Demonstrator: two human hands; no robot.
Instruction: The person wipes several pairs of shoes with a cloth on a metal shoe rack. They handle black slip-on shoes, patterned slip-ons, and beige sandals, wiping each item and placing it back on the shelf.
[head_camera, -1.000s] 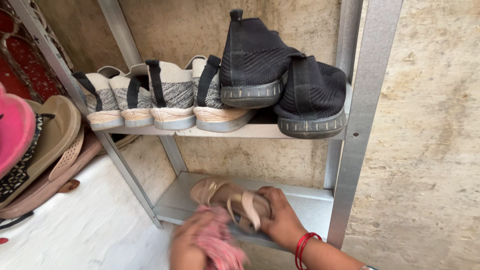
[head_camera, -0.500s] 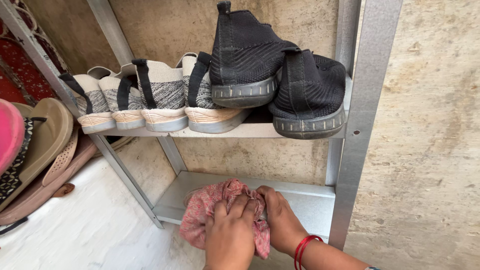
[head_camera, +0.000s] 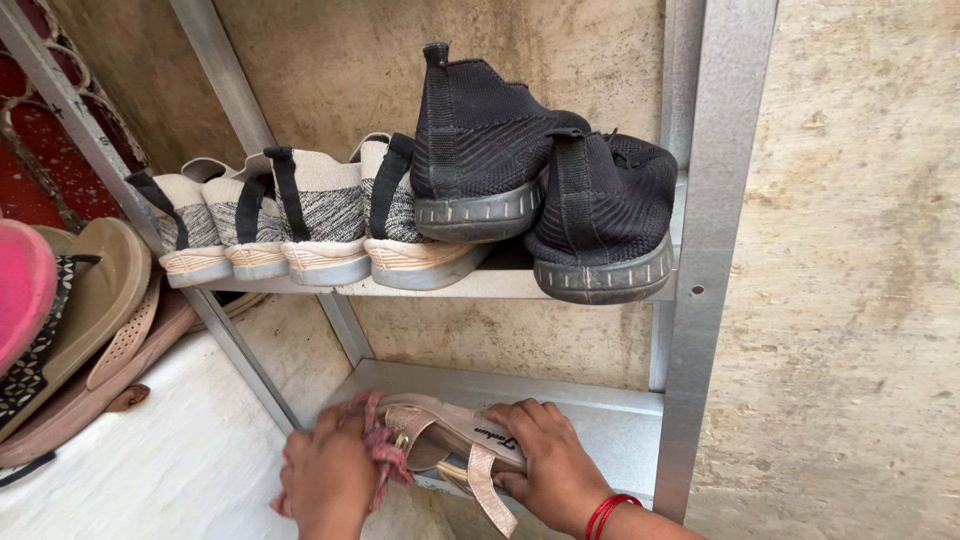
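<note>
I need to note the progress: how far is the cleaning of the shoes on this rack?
Looks done: the black shoes and the white-grey shoes stand lined up on the upper shelf. In hand: the right hand steadies a beige sandal on the lower shelf, while the left hand presses a pink cloth against it. Left: I cannot tell; the sandals beside the rack may remain.

Pink cloth (head_camera: 380, 452) mostly under left hand (head_camera: 328, 480); sandal's (head_camera: 455, 440) toe hidden beneath it.
</note>
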